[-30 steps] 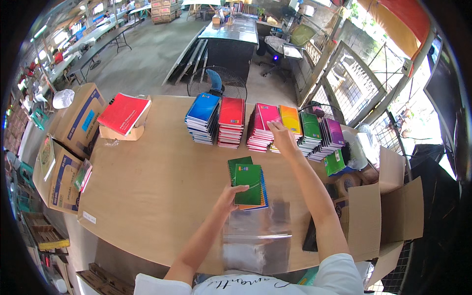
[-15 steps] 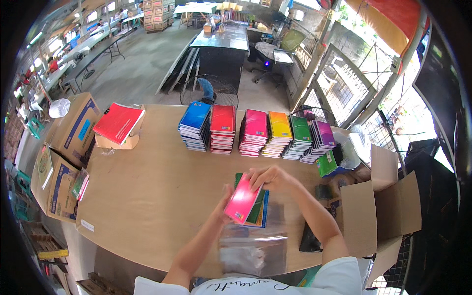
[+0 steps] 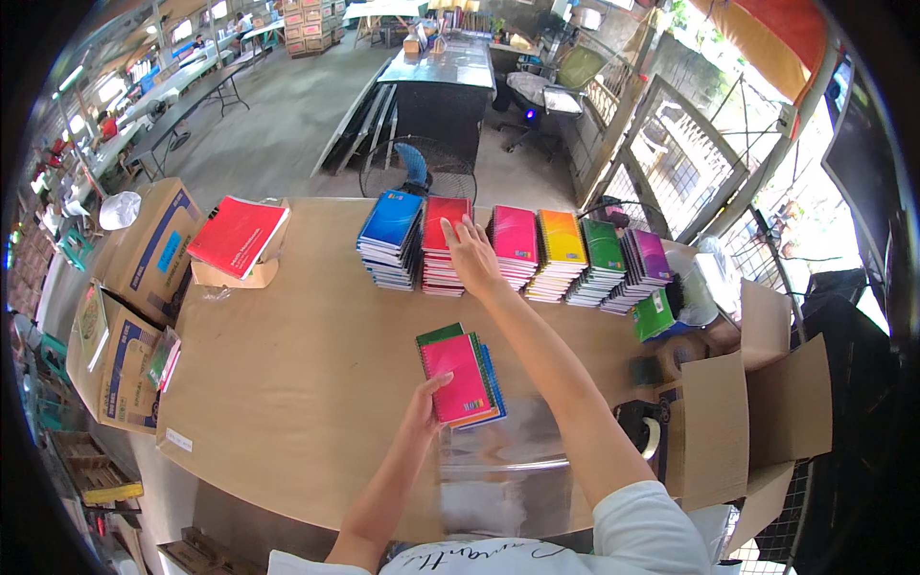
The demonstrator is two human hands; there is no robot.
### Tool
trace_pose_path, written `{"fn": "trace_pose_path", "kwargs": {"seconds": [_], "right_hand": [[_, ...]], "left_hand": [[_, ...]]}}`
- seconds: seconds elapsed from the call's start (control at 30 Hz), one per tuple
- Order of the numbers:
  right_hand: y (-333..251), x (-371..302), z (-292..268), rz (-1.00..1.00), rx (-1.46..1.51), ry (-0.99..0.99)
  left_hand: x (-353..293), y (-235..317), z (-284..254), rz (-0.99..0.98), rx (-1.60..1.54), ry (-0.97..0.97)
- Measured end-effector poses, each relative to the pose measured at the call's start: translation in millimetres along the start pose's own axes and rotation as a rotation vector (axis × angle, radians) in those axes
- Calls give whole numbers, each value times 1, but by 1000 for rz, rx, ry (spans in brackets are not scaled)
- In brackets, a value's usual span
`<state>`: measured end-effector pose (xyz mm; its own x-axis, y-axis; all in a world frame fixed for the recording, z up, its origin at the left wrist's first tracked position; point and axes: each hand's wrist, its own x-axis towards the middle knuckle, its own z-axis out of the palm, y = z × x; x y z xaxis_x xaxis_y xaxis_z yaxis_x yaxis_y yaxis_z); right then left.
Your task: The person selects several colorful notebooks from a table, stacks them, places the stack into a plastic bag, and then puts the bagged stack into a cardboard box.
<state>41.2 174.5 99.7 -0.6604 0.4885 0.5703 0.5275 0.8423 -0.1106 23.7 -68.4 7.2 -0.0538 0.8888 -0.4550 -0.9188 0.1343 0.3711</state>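
Observation:
My left hand (image 3: 426,404) grips a small fanned set of spiral notebooks by its lower left side, thumb on top. A pink notebook (image 3: 452,369) is uppermost, and green, orange and blue covers stick out beneath it. Stretched far forward, my right hand (image 3: 471,257) lies over the front of the red notebook stack (image 3: 448,213), fingers apart and nothing held. To its left stands the blue notebook stack (image 3: 391,220). On its right come the pink stack (image 3: 515,230), yellow stack (image 3: 562,240), green stack (image 3: 601,247) and purple stack (image 3: 646,257).
Clear plastic sleeves (image 3: 508,479) lie at the table's near edge. An open cardboard box (image 3: 714,431) stands at the right, beside tape rolls (image 3: 678,355). Red books (image 3: 240,235) sit in a low carton at the left, next to closed boxes (image 3: 144,249). A fan (image 3: 417,172) stands behind the table.
My right hand has left the pink notebook and reached forward to the red stack. My left hand now holds the pink notebook together with the others, slightly farther left.

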Motion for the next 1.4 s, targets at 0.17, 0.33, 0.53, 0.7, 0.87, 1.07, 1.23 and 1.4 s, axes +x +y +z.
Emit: {"fn": "trace_pose_path", "kwargs": {"seconds": [0.17, 0.33, 0.53, 0.7, 0.87, 1.07, 1.23, 1.4], "right_hand": [[15, -7, -11, 19, 210, 44], [15, -57, -97, -25, 831, -38], [3, -124, -114, -208, 940, -520], [82, -136, -141, 677, 973, -36], [322, -153, -172, 1275, -302, 155], [304, -109, -173, 1550, -141, -38], [251, -148, -215, 940, 520, 597], [56, -186, -223, 822, 1234, -154]], "left_hand": [[-4, 18, -4, 17, 35, 48], [12, 14, -10, -37, 89, -3], [0, -13, 20, -222, 81, -217], [-17, -47, 53, -296, 323, -32], [-8, -70, 77, -273, 395, -3], [2, -76, 61, -101, 367, 5], [2, -80, 79, 68, 315, 18], [-3, -81, 56, 69, 235, 15]]}}
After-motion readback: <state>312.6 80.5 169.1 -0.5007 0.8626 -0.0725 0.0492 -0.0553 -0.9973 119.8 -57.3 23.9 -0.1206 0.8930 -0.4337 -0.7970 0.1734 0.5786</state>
